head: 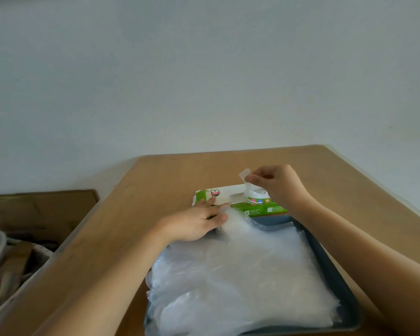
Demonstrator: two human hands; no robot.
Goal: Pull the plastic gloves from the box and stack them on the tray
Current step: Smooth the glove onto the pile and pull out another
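A green and white glove box (230,198) lies flat on the wooden table, just beyond the grey tray (330,267). My right hand (274,183) pinches a clear plastic glove (246,181) that rises out of the slot in the box top. My left hand (199,221) rests with straight fingers on the box's left end and near side. A thick stack of clear gloves (235,282) covers most of the tray and spills over its left rim.
The table (155,180) stands against a pale wall. To the left, beyond the table edge, are a cardboard box (41,209) and a bin of clutter (7,267).
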